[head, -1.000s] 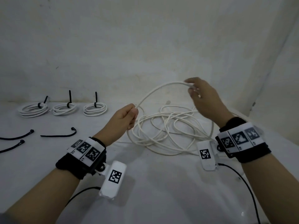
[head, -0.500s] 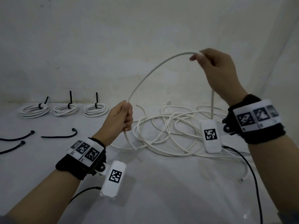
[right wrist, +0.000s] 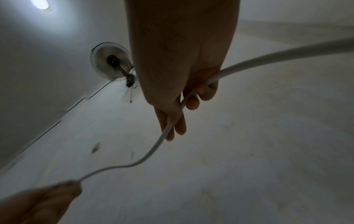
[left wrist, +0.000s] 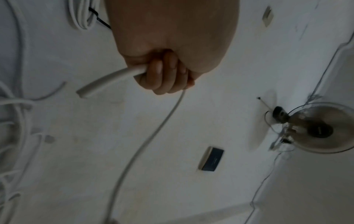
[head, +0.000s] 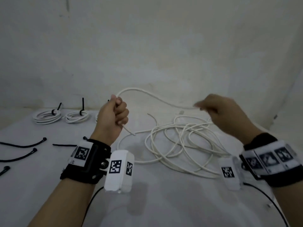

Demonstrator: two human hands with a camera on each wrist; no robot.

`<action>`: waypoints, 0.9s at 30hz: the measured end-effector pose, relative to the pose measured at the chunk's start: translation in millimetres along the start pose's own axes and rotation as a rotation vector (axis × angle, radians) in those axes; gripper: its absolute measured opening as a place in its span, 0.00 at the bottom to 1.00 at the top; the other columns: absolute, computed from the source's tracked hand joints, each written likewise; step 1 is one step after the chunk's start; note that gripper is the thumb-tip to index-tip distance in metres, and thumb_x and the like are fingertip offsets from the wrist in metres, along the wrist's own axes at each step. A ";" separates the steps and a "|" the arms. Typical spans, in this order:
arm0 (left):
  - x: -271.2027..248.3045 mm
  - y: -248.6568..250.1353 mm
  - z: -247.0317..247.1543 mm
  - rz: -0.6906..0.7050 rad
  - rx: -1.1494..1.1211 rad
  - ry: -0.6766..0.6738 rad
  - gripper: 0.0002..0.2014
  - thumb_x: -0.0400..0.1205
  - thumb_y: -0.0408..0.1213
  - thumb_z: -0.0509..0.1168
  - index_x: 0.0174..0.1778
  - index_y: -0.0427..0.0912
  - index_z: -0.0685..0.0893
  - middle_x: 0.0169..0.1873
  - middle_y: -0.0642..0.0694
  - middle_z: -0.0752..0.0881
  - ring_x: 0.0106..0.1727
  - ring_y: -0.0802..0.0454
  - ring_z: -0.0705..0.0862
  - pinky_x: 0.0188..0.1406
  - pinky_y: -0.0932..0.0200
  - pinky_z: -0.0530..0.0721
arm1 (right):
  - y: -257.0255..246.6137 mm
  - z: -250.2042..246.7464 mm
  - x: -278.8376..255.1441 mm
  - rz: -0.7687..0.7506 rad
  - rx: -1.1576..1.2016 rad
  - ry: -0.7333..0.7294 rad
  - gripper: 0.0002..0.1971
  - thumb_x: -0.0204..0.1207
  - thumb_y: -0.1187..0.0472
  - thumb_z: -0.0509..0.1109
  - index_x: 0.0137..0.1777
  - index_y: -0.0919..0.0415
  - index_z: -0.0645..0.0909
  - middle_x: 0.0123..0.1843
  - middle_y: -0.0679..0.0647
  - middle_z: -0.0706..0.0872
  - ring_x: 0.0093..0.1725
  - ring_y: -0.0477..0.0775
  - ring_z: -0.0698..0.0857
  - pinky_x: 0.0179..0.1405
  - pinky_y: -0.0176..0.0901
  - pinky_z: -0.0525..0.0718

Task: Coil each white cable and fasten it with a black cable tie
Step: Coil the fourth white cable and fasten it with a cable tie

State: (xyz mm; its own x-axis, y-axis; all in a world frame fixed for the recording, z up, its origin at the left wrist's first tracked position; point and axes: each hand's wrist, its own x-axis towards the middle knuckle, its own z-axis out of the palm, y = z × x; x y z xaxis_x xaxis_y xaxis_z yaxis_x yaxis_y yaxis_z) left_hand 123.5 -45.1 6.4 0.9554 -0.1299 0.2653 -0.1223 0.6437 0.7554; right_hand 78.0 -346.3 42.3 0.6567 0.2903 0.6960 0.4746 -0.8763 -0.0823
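Two hands, both busy: the left hand (head: pixel 113 118) is clenched round the white cable (head: pixel 178 141) near its free end; the right hand (head: pixel 224 113) has the same cable running through loosely curled fingers (right wrist: pixel 191 103), though motion blur in the head view hides how firm that grip is.
Surface (head: pixel 164 202): white and wide, carrying everything below.
Loose cable: most of it lies in an untidy sprawl of loops on the surface between the two hands; one span rises from the left fist, arches over and dips to the right hand. The cut end (left wrist: pixel 82 94) sticks out below the left fist, off the surface.
Finished coils (head: pixel 47 116): two neat bundles sit at the far left near the wall, each cinched by a black tie with its tail standing up; the second (head: pixel 77 116) is just beside the first. A third bundle is mostly hidden behind the left hand, so I cannot tell its state from the head view.
Spare black cable ties (head: pixel 24 145): several lie loose at the left edge, well apart from the sprawl.
Progress: my judgement is that this cable is at the very start of coiling, no loop yet gathered in the left hand.
Left to do: gather the sprawl into even loops, then fetch a tie and cinch it.
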 end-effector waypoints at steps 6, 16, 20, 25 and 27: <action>0.3 -3.4 4.8 0.096 -0.067 0.049 0.20 0.90 0.46 0.42 0.33 0.46 0.65 0.16 0.56 0.61 0.14 0.62 0.56 0.11 0.68 0.55 | -63.5 36.4 -16.4 -0.510 -0.251 -0.298 0.20 0.62 0.70 0.58 0.40 0.50 0.88 0.36 0.45 0.83 0.39 0.49 0.79 0.23 0.37 0.68; -15.4 -19.2 2.4 0.040 0.172 -0.133 0.18 0.89 0.42 0.44 0.33 0.42 0.65 0.18 0.54 0.62 0.18 0.60 0.59 0.17 0.68 0.59 | -124.3 33.7 10.3 -0.511 -0.069 -0.282 0.10 0.72 0.63 0.64 0.46 0.54 0.86 0.40 0.48 0.83 0.41 0.50 0.79 0.26 0.40 0.70; -25.4 -25.7 10.7 0.027 0.411 -0.213 0.20 0.90 0.44 0.46 0.34 0.41 0.70 0.20 0.50 0.74 0.22 0.55 0.73 0.24 0.62 0.75 | -114.3 32.6 24.0 -0.303 0.124 -0.187 0.08 0.78 0.56 0.65 0.56 0.52 0.81 0.40 0.38 0.77 0.39 0.39 0.75 0.36 0.40 0.77; -32.2 -32.2 16.5 -0.018 0.337 -0.271 0.20 0.90 0.41 0.46 0.34 0.39 0.72 0.19 0.47 0.73 0.16 0.56 0.67 0.17 0.66 0.69 | -98.6 52.3 31.2 -0.088 0.175 -0.078 0.20 0.77 0.41 0.60 0.62 0.48 0.84 0.35 0.37 0.73 0.37 0.37 0.77 0.36 0.38 0.75; -31.1 -33.4 14.7 -0.021 0.283 -0.250 0.20 0.90 0.41 0.45 0.35 0.38 0.72 0.17 0.48 0.70 0.14 0.59 0.61 0.14 0.69 0.63 | -93.3 62.7 31.0 -0.028 0.209 -0.043 0.21 0.77 0.38 0.58 0.51 0.51 0.87 0.33 0.42 0.72 0.34 0.40 0.75 0.34 0.39 0.73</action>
State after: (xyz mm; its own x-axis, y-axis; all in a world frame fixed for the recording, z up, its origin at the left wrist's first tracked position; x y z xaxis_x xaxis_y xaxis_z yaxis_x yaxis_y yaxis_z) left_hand 94.0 -73.7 -18.3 0.8675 -0.3432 0.3600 -0.2067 0.4096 0.8885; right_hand 90.9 -231.4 26.8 0.6634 0.3337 0.6697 0.6016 -0.7700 -0.2123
